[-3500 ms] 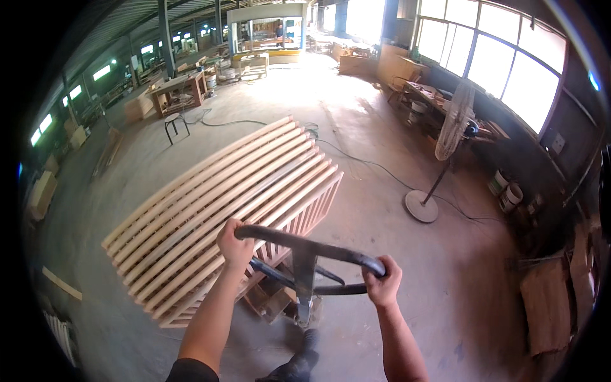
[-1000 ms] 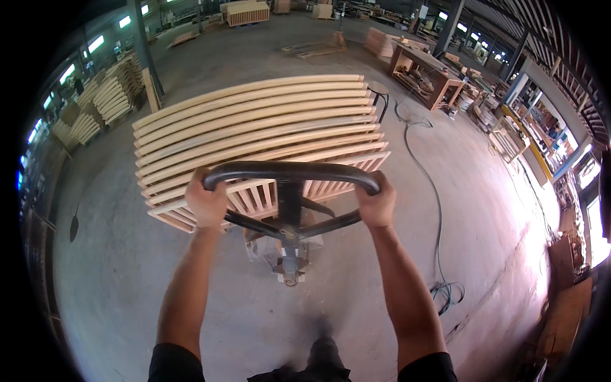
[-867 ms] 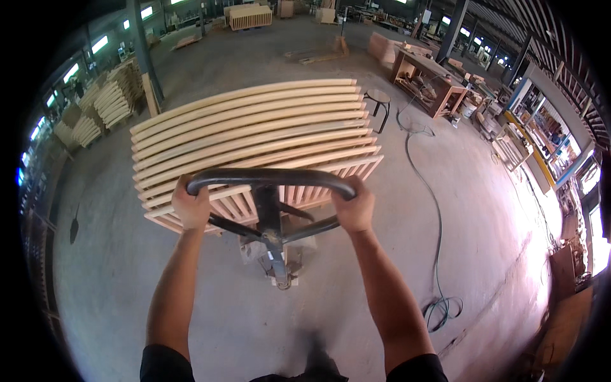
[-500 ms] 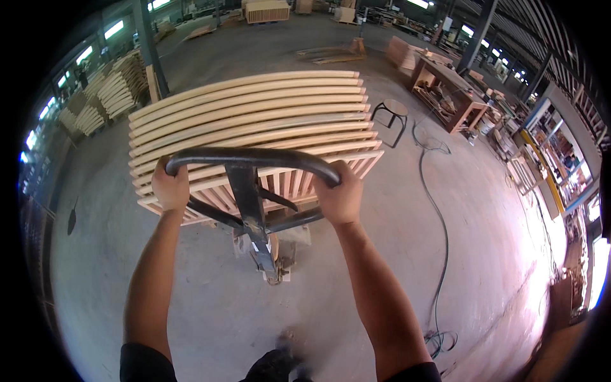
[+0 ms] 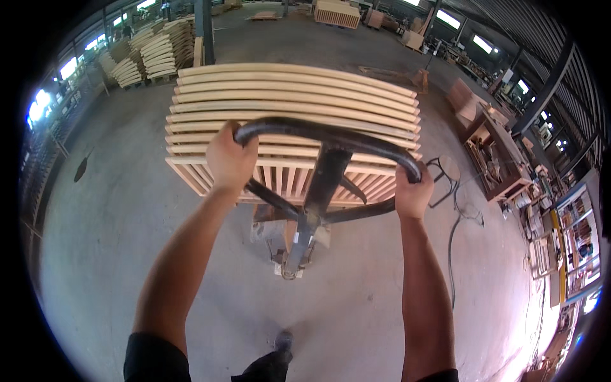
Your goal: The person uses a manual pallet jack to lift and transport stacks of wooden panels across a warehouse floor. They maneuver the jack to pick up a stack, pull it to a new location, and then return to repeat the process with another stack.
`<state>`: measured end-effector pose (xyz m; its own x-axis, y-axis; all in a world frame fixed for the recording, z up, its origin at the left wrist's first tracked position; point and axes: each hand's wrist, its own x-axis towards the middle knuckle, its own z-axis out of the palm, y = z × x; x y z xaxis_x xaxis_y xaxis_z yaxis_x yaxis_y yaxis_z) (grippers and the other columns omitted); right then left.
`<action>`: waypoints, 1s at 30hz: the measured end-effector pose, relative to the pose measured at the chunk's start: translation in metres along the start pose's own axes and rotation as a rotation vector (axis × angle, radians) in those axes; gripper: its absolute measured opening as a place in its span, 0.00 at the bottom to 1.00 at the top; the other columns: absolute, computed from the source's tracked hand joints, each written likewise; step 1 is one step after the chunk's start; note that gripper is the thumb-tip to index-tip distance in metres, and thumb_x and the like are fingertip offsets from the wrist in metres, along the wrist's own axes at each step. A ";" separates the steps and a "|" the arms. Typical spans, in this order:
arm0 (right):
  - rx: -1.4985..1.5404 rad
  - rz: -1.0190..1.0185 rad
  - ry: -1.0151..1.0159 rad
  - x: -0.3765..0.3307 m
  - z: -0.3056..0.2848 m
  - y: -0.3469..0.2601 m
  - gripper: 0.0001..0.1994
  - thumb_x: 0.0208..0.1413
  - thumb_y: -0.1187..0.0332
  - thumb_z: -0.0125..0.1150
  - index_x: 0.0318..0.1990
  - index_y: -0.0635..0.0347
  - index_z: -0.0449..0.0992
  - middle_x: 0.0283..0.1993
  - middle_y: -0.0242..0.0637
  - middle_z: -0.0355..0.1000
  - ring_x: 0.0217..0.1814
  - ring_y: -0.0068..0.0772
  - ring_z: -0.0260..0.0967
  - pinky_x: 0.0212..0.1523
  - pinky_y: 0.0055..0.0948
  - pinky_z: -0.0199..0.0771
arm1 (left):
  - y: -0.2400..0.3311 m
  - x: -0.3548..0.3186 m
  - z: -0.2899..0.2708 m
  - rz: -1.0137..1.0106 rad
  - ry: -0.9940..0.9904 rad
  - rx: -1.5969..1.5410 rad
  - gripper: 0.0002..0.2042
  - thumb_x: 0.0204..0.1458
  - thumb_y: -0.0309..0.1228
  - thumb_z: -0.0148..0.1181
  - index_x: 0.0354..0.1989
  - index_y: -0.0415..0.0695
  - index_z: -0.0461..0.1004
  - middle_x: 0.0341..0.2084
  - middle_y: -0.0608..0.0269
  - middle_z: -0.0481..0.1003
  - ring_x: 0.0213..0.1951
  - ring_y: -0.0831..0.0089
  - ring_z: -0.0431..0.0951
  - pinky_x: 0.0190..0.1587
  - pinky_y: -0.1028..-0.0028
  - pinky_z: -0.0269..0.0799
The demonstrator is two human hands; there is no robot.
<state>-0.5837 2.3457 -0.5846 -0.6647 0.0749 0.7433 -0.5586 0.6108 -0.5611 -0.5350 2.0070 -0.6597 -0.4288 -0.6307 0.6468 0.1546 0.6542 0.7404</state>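
Observation:
My left hand (image 5: 231, 159) is wrapped round the left bend of a black loop handle (image 5: 321, 131), and my right hand (image 5: 414, 192) grips its right bend. The handle looks like that of a pallet jack; its dark shaft (image 5: 321, 184) runs down to a base (image 5: 293, 270) low in the middle. A curved lever (image 5: 354, 188) sticks out inside the loop. Right beyond the handle lies a stack of slatted wooden panels (image 5: 293, 95), pale rails above and upright slats at the near side. The handle hides part of the stack, and so is whatever bears it hidden.
A round stool (image 5: 445, 170) stands close to the stack's right side. A cable (image 5: 452, 254) trails over the floor on the right. Farther right is a wooden workbench (image 5: 496, 149). More stacked panels (image 5: 158, 54) stand by a post (image 5: 205, 32) at the far left.
Both hands and the handle have shifted right, the handle now tilting down to the right. The stack also sits farther right in view, nearer the stool, and the surroundings have turned.

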 end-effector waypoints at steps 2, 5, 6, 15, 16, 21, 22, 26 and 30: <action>-0.013 0.001 -0.011 0.024 0.016 0.018 0.10 0.52 0.70 0.68 0.33 0.67 0.75 0.22 0.35 0.66 0.25 0.22 0.61 0.29 0.26 0.67 | 0.001 0.011 0.015 -0.068 -0.047 -0.043 0.10 0.46 0.34 0.66 0.30 0.42 0.74 0.22 0.46 0.75 0.30 0.41 0.77 0.32 0.54 0.72; 0.039 -0.039 0.001 0.054 0.046 0.045 0.09 0.52 0.70 0.67 0.32 0.67 0.73 0.21 0.33 0.64 0.25 0.22 0.58 0.28 0.25 0.65 | -0.006 0.024 0.042 -0.020 -0.015 -0.064 0.08 0.46 0.31 0.66 0.29 0.41 0.74 0.21 0.46 0.75 0.29 0.42 0.77 0.31 0.55 0.72; 0.030 -0.061 -0.005 0.065 0.055 0.055 0.09 0.52 0.70 0.67 0.32 0.67 0.73 0.21 0.33 0.64 0.25 0.22 0.58 0.28 0.25 0.65 | -0.009 0.029 0.051 0.004 -0.001 -0.080 0.08 0.47 0.30 0.66 0.29 0.41 0.73 0.20 0.47 0.73 0.27 0.43 0.76 0.30 0.57 0.71; 0.073 -0.025 -0.090 0.155 0.148 0.087 0.11 0.51 0.68 0.68 0.36 0.66 0.78 0.24 0.38 0.72 0.26 0.27 0.68 0.31 0.29 0.71 | -0.046 0.109 0.128 -0.045 0.026 0.033 0.09 0.47 0.33 0.66 0.33 0.42 0.76 0.24 0.47 0.77 0.32 0.43 0.79 0.35 0.53 0.73; 0.082 -0.021 -0.090 0.165 0.161 0.090 0.11 0.51 0.67 0.69 0.37 0.66 0.78 0.24 0.39 0.73 0.26 0.29 0.70 0.32 0.30 0.72 | -0.053 0.121 0.135 -0.067 0.032 0.064 0.09 0.47 0.33 0.66 0.33 0.42 0.76 0.24 0.47 0.77 0.32 0.43 0.79 0.35 0.52 0.73; 0.070 -0.022 -0.216 0.200 0.225 0.077 0.12 0.49 0.62 0.67 0.36 0.61 0.79 0.27 0.46 0.76 0.30 0.46 0.76 0.35 0.40 0.76 | -0.097 0.171 0.155 -0.089 0.151 0.139 0.10 0.50 0.35 0.64 0.38 0.43 0.78 0.26 0.48 0.79 0.33 0.47 0.81 0.36 0.58 0.74; 0.064 -0.007 -0.230 0.204 0.238 0.074 0.12 0.49 0.61 0.67 0.36 0.59 0.79 0.28 0.48 0.77 0.32 0.51 0.78 0.37 0.42 0.76 | -0.106 0.180 0.158 -0.106 0.183 0.135 0.10 0.50 0.36 0.65 0.36 0.45 0.78 0.25 0.48 0.78 0.32 0.46 0.80 0.35 0.56 0.74; 0.057 0.046 -0.301 0.225 0.289 0.085 0.13 0.46 0.60 0.67 0.35 0.59 0.80 0.30 0.52 0.78 0.37 0.59 0.77 0.39 0.46 0.77 | -0.156 0.210 0.186 -0.118 0.201 0.282 0.11 0.52 0.39 0.63 0.37 0.45 0.79 0.28 0.46 0.79 0.34 0.45 0.80 0.37 0.56 0.74; 0.170 -0.033 -0.306 0.261 0.332 0.087 0.13 0.45 0.62 0.67 0.35 0.61 0.80 0.28 0.53 0.77 0.35 0.60 0.77 0.37 0.48 0.77 | -0.182 0.260 0.211 -0.202 0.214 0.358 0.18 0.53 0.44 0.61 0.42 0.42 0.81 0.34 0.44 0.81 0.38 0.45 0.82 0.41 0.55 0.75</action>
<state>-0.9705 2.1571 -0.5603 -0.7483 -0.1987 0.6329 -0.6400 0.4671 -0.6101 -0.8630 1.8119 -0.6648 -0.2198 -0.8079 0.5468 -0.2468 0.5884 0.7700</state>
